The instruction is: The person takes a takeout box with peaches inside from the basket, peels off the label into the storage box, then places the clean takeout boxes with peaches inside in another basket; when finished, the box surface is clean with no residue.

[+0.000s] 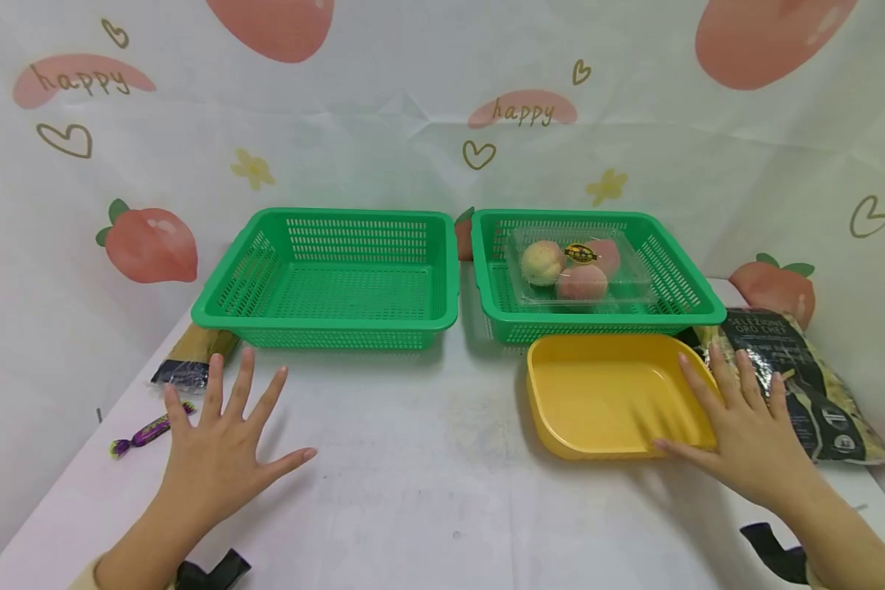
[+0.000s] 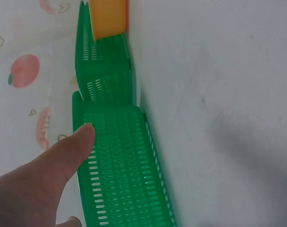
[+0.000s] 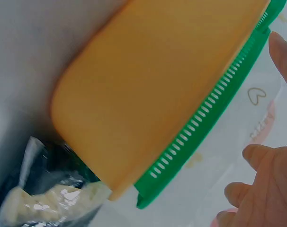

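Observation:
My left hand (image 1: 217, 455) is spread wide over the left of the table, holding nothing, its fingers straight. Beside it lie a purple wrapped candy (image 1: 147, 432) and a brown and black packet (image 1: 195, 358), partly hidden under the left green basket (image 1: 324, 337). My right hand (image 1: 752, 434), also spread and holding nothing, overlaps the right edge of the yellow basin (image 1: 597, 401) in the head view. Right of it is a black and clear bag (image 1: 829, 410) with pale contents. In the right wrist view the yellow basin (image 3: 134, 94) fills the middle, with fingertips (image 3: 255, 155) at the right.
The right green basket (image 1: 682, 279) stands behind the basin and holds a clear plastic box (image 1: 634, 283) of several peaches (image 1: 583, 281). A white cloth printed with peaches hangs behind the table (image 1: 413, 492). Black straps (image 1: 774, 553) lie near both wrists.

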Demonstrator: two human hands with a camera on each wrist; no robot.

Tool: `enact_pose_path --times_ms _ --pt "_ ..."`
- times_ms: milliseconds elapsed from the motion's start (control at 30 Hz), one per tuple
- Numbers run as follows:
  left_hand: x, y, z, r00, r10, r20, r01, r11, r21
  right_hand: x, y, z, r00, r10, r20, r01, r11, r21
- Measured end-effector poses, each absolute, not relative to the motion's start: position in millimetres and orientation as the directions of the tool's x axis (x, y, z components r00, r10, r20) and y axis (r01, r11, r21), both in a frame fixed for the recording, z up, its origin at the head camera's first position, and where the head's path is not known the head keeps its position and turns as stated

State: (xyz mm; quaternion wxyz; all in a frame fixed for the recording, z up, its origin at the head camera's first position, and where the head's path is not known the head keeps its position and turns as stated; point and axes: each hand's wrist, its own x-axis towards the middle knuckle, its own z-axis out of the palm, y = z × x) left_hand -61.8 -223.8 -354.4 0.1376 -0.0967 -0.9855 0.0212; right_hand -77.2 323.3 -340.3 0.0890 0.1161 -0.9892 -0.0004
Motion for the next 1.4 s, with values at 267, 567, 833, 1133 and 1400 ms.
enact_pose_path --times_ms 267,567,833,1133,1400 --pt "-63 -222 -354 -0.94 0.211 0.268 0.195 0.977 -0.084 -90 324 -324 -0.964 -0.218 0.155 -0.215 0.976 0.034" --pt "-62 -220 -355 -0.93 0.237 0.281 0.221 0.971 -0.089 -114 328 -307 -0.966 -0.214 0.144 -0.213 0.977 0.023" --pt "-63 -216 -353 -0.927 0.251 0.278 0.24 0.968 -0.075 -148 334 -290 -0.972 -0.227 0.056 -0.232 0.966 -0.112" --pt "-64 -208 -348 -0.961 0.237 0.141 0.235 0.972 -0.026 -195 341 -267 -0.968 -0.247 -0.047 -0.227 0.939 -0.258" --pt "-67 -204 -345 -0.947 0.258 0.192 0.276 0.958 0.072 -232 341 -246 -0.967 -0.212 -0.139 -0.15 0.921 -0.36"
